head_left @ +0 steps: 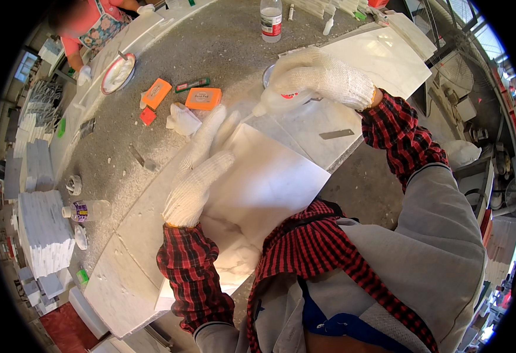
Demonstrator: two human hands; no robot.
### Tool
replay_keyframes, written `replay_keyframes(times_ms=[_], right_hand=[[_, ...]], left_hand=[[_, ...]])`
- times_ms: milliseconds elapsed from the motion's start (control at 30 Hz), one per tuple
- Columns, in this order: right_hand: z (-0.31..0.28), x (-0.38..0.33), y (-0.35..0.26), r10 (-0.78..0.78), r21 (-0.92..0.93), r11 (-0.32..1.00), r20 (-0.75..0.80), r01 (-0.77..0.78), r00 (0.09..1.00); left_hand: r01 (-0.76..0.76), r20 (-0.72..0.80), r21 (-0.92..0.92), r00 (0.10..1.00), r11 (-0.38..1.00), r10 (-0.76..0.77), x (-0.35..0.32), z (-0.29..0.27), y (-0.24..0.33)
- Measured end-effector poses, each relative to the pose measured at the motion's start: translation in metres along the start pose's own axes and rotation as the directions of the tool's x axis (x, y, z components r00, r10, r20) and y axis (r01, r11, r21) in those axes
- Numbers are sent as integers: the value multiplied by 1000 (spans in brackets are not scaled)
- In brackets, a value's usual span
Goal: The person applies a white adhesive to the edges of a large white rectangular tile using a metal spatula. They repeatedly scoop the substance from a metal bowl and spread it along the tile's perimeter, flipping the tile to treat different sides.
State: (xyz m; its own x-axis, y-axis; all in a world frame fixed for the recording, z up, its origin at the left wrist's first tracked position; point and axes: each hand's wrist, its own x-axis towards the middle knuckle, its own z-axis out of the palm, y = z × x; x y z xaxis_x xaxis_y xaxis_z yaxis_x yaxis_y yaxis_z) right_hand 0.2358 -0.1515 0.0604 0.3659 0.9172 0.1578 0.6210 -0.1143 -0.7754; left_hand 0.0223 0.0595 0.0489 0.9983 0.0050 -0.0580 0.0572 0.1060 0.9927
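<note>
A glossy white marble tile (pixel 269 167) lies tilted toward me over other pale tiles at the bench's near edge. My left hand (pixel 196 170), in a white knit glove, rests along its far left edge with fingers stretched and thumb apart. Gloved the same way, my right hand (pixel 328 76) is wrapped round a white squeeze bottle (pixel 281 101) with a red mark. The bottle is tipped sideways, its nozzle close to the tile's far corner. Behind that hand, a round dish (pixel 267 75) is mostly hidden.
Orange pads (pixel 203 99), a crumpled white cloth (pixel 182 119) and a flat metal blade (pixel 336 134) lie around my hands. Two clear bottles (pixel 271 23) (pixel 87 210) stand or lie farther off. A co-worker (pixel 102 26) is at the far left, near a white bowl (pixel 118 73).
</note>
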Motion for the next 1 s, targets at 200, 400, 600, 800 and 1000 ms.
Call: replay_keyframes(times_ms=[200,400,600,800,1000], right_hand=[[-5,5,17,-505,-323,812,30,486,863],[0,2,14,-373,-266,896,-18,355,928],[0,5,18,-442,-346,843,-10,412,897],[-1,6,20,-473,-383,812,6,439,881],[-5,8,19,-558,-413,751,22,516,830]], left_hand=[[1,-20,84,1000,996,1,1,4,1],[-11,-12,-12,1000,1000,11,1,1,0],[-18,-11,21,1000,1000,18,2,1,0],[3,-45,138,999,990,4,1,1,-1],[-15,-24,-13,1000,1000,15,0,0,-4]])
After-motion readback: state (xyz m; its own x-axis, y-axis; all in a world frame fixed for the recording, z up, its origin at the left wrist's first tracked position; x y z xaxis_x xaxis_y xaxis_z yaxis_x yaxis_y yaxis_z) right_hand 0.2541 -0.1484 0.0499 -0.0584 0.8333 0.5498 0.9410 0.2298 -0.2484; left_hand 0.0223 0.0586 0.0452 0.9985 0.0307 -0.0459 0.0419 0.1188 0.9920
